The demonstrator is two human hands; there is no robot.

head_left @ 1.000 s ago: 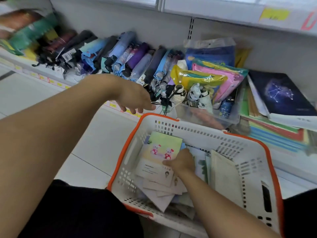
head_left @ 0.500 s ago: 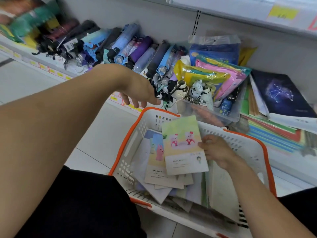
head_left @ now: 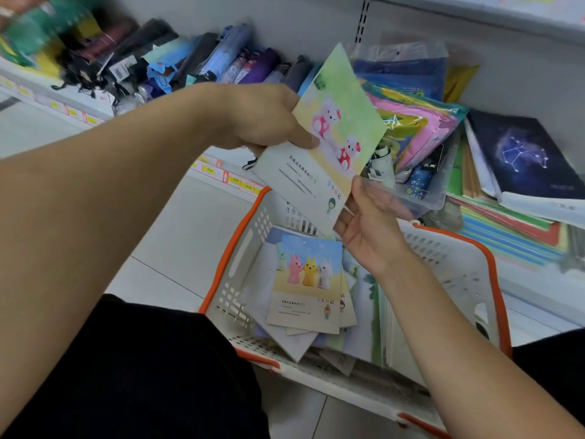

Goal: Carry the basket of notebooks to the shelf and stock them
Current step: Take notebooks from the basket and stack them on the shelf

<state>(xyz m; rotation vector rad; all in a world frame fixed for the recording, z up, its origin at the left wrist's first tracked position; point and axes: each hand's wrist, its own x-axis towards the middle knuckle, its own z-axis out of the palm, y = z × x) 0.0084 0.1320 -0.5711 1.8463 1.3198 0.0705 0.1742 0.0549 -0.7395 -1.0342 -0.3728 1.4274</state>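
A white basket with an orange rim [head_left: 234,239] sits low in front of me, several notebooks lying loose inside, a three-rabbit cover [head_left: 307,280] on top. Above it I hold up a green notebook with two pink bears [head_left: 342,122], tilted. My left hand [head_left: 262,118] grips its left edge, thumb on the cover. My right hand [head_left: 370,226] pinches its lower right corner, palm toward me. The shelf [head_left: 234,180] runs just behind the basket.
Folded umbrellas [head_left: 221,58] lie in a row on the shelf at left. A clear bin of coloured pouches [head_left: 421,128] stands in the middle. At right is a stack of notebooks topped by a dark constellation cover [head_left: 519,153]. My dark-clothed knees flank the basket.
My right hand lifted the bear notebook out of the basket and up toward the shelf. My left hand came over and took hold of its left edge.
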